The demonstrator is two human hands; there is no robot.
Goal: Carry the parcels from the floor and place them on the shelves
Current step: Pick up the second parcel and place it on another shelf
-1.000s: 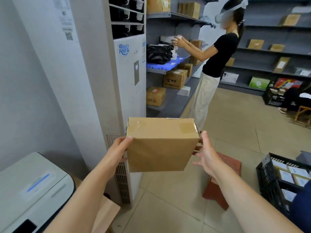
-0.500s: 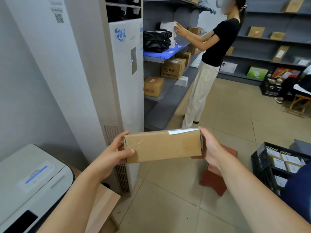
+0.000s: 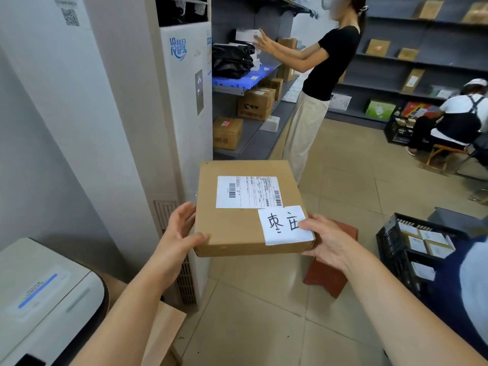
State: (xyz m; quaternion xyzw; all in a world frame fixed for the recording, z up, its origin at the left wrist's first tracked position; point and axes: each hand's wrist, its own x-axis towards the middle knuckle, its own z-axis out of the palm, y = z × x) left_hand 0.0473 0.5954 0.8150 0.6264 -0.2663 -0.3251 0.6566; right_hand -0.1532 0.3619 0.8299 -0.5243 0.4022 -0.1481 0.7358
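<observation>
I hold a flat brown cardboard parcel (image 3: pixel 237 225) level in front of me, its labelled face up. A printed shipping label and a white handwritten note are stuck on top. My left hand (image 3: pixel 179 233) grips its left edge, thumb on the near corner. My right hand (image 3: pixel 327 241) grips the right near corner, thumb on the white note. Grey shelves (image 3: pixel 253 143) with several brown boxes stand ahead on the left, behind a tall white air conditioner (image 3: pixel 182 114).
A person in a black top (image 3: pixel 324 75) stands at the shelves ahead, reaching to an upper shelf. Another person (image 3: pixel 454 120) sits at the right by more shelving. A red stool (image 3: pixel 330 270) and a black crate of parcels (image 3: pixel 412 249) sit on the floor. A white machine (image 3: pixel 45 299) is at lower left.
I have turned the parcel over between my hands: first a plain face showed, then its narrow edge, now the labelled face is up. The person ahead keeps reaching to the shelf.
</observation>
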